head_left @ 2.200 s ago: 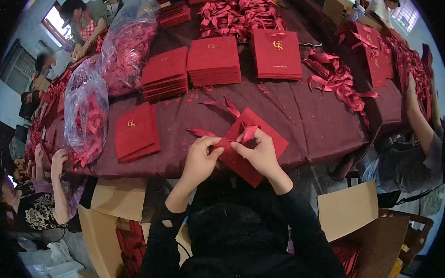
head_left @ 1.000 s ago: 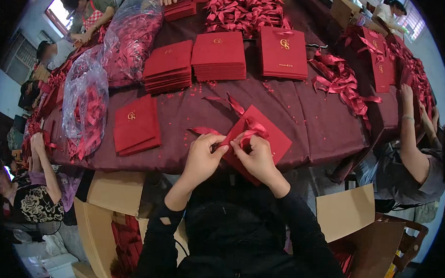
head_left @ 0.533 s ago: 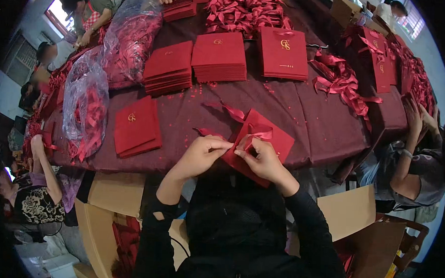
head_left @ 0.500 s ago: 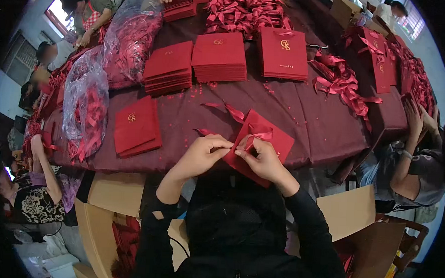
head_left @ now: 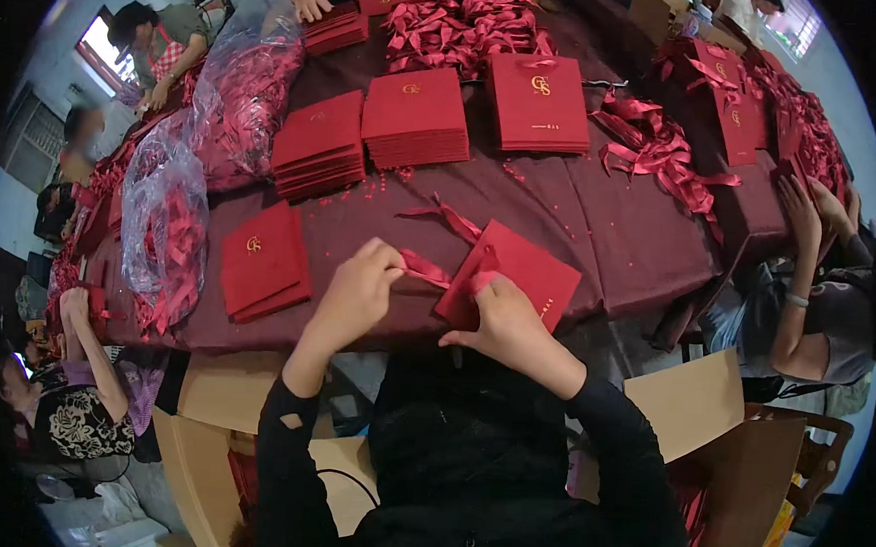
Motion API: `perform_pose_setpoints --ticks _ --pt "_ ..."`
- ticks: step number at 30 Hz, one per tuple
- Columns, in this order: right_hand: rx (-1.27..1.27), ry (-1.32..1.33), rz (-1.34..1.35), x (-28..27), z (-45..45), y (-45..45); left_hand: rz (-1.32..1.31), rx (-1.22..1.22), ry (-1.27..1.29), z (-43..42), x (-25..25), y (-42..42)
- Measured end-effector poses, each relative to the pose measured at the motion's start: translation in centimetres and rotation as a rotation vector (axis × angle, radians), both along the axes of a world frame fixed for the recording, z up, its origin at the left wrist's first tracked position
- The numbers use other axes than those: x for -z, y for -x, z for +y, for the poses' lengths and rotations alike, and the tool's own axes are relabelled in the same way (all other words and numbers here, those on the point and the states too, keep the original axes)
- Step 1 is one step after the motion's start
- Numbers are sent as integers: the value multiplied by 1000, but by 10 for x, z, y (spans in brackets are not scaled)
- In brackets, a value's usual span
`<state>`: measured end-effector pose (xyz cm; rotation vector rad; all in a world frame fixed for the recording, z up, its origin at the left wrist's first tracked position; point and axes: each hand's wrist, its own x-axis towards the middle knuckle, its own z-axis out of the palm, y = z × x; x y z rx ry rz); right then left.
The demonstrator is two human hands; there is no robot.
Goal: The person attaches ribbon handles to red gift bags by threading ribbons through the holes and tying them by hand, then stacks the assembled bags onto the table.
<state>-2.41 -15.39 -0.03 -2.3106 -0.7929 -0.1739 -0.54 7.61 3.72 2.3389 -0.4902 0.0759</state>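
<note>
In front of me a red paper bag [head_left: 531,266] lies tilted at the table's near edge, a red ribbon [head_left: 425,268] running from its left side. My left hand [head_left: 357,291] is closed in a pinch on that ribbon's end and pulls it out to the left of the bag. My right hand [head_left: 514,326] rests over the bag's lower left part, its fingertips curled at the ribbon near the bag's edge, its thumb sticking out to the left. Another loose ribbon strand lies just above the bag's top corner. The fingers of my right hand partly hide the ribbon.
Stacks of red bags [head_left: 416,116] stand behind, beside a heap of ribbons [head_left: 468,30]. A couple of bags [head_left: 265,261] lie at left, near clear plastic sacks [head_left: 166,223] of ribbon. Open cardboard boxes [head_left: 687,402] flank my lap. Co-workers sit on both sides.
My hands were close together at the bag's left edge; my left hand has moved left and up, drawing the ribbon out. My right thumb has spread away from its fingers.
</note>
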Motion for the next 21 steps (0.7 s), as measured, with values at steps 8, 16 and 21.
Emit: perform_pose_setpoints --ticks 8,16,21 --pt "-72 -6 -70 2 -3 -1 -124 -90 -113 62 -9 -12" --pt "-47 305 -301 -4 -11 21 -99 -71 -179 66 25 -41" --pt "160 145 -545 -70 -48 10 -117 -204 99 34 -16 -35"
